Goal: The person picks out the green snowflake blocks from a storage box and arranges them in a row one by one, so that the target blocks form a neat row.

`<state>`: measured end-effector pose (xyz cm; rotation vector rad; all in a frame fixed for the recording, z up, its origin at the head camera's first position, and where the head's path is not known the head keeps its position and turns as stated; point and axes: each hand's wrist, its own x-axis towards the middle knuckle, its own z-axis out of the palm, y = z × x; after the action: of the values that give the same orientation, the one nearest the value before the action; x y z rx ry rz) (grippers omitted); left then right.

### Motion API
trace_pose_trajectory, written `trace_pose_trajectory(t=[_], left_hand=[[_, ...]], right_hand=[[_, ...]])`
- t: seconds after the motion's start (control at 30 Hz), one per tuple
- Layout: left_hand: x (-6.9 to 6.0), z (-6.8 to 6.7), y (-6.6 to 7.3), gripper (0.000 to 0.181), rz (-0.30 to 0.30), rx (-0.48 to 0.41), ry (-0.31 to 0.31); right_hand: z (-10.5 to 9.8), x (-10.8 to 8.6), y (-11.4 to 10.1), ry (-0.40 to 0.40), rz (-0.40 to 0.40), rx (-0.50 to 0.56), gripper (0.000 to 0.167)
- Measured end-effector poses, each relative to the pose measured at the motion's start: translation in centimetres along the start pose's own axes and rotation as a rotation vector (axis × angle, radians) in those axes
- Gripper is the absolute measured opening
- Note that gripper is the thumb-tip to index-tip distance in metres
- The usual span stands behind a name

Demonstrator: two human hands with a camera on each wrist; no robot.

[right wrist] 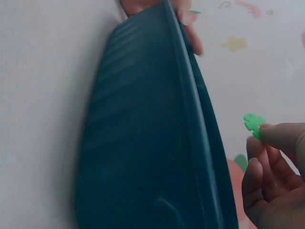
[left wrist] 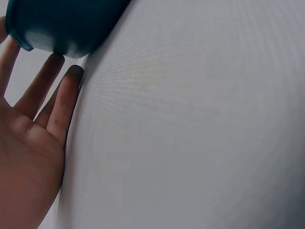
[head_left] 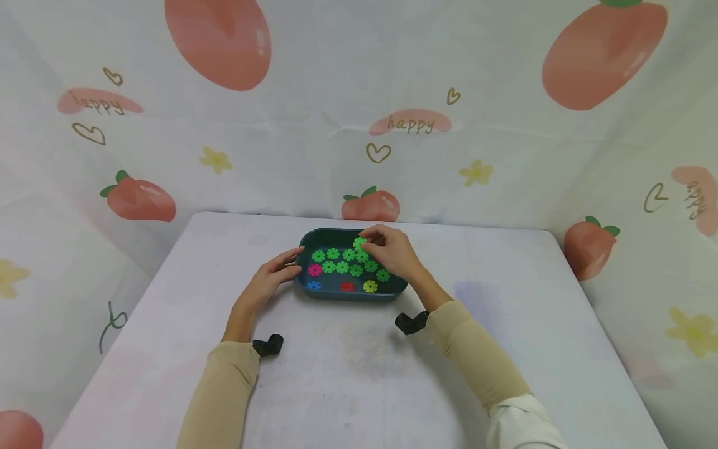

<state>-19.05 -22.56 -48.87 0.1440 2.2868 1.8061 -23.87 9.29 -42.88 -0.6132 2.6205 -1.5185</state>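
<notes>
A dark teal tray (head_left: 350, 296) stands on the table, holding several flower-shaped plastic discs. Most are green, like the green disc (head_left: 342, 267) mid-tray; a pink disc (head_left: 315, 270), a blue disc (head_left: 313, 285), a red disc (head_left: 347, 286) and a yellow disc (head_left: 370, 286) lie nearer the left side and front. My right hand (head_left: 391, 251) pinches a bright green flower disc (right wrist: 254, 123) between thumb and forefinger, above the tray's right part. At the tray's left end, my left hand (head_left: 266, 282) touches the rim and outer wall with fairly straight fingers (left wrist: 63, 102).
The white table (head_left: 348, 368) stretches around the tray. Behind it hangs a white cloth (head_left: 314, 143) printed with fruit, hearts and flowers. A black wrist mount (head_left: 269, 346) sits at the left cuff, another black mount (head_left: 411, 323) at the right.
</notes>
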Motion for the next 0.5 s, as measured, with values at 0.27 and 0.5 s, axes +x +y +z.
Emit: trace_pose_trajectory(t=[0.27,0.5], left_hand=[[-0.2,0.0,0.0,0.057,-0.009,-0.017,-0.013],[0.0,0.0,-0.2,0.055,-0.022,-0.013,-0.002]], right_hand=[[-1.4,-0.5,0.3,0.102,0.035,0.011,0.023],[-2.6,-0.8,0.9,0.175,0.055,-0.008,0.023]])
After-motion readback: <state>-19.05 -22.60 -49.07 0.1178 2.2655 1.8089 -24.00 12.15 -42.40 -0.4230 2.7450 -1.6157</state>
